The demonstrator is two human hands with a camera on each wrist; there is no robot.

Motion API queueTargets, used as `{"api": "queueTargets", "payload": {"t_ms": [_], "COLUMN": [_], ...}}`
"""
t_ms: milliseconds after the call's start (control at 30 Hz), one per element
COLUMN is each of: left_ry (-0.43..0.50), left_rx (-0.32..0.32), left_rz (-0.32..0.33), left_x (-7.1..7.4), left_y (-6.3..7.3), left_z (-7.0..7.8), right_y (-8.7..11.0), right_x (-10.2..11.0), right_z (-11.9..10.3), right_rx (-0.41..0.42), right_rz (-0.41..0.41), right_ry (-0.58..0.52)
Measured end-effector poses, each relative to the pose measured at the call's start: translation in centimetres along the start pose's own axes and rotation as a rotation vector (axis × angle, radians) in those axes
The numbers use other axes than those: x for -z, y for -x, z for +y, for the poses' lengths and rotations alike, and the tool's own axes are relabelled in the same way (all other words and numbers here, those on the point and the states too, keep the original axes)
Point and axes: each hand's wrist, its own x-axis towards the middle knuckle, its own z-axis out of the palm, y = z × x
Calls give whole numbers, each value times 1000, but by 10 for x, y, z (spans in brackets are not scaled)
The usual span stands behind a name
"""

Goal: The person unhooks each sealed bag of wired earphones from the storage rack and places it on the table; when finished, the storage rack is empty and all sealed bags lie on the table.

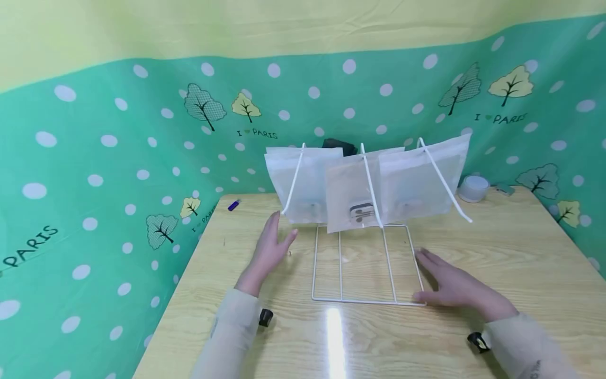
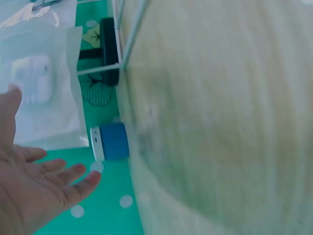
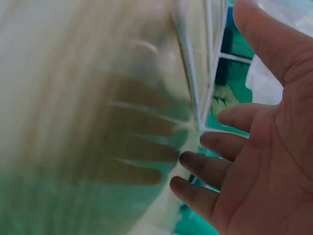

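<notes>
A white wire rack (image 1: 367, 301) stands on the table, its base flat and its prongs slanting up and back. Frosted zip bags hang on the prongs; the middle bag (image 1: 339, 202) has earphones (image 1: 362, 212) showing in it. My left hand (image 1: 270, 245) is held at the rack's left side with its fingers extended and thumb apart, and nothing is in it. At the right edge of the base, my right hand (image 1: 447, 281) has its fingers spread and fingertips right at the wire. In the right wrist view its palm (image 3: 279, 147) shows bare.
At the table's back left lies a small blue USB stick (image 1: 233, 205). A round white container (image 1: 473, 188) and a small greenish item (image 1: 504, 189) sit at the back right. Something black (image 1: 340, 146) shows behind the bags. A dotted green curtain (image 1: 156, 131) hangs around the table.
</notes>
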Motion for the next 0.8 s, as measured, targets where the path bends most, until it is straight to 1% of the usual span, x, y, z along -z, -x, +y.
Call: {"api": "queueTargets", "payload": {"t_ms": [100, 200, 300, 467, 633, 800], "left_ry": [71, 100, 130, 221, 375, 528], "left_rx": [-1, 25, 46, 98, 172, 228], "left_rz": [61, 107, 134, 141, 143, 140], "left_x": [0, 0, 0, -4, -8, -10], "left_y": [-9, -16, -20, -23, -27, -32], "left_z": [7, 13, 17, 22, 24, 23], "right_y": [0, 1, 3, 9, 9, 6], "right_x": [-5, -8, -10, -14, -13, -11], "right_z": [-3, -4, -3, 0, 1, 3], "right_rx": [-1, -4, -2, 8, 15, 18], "right_rz": [-29, -33, -30, -24, -3, 15], "right_ry": [2, 15, 22, 23, 41, 39]}}
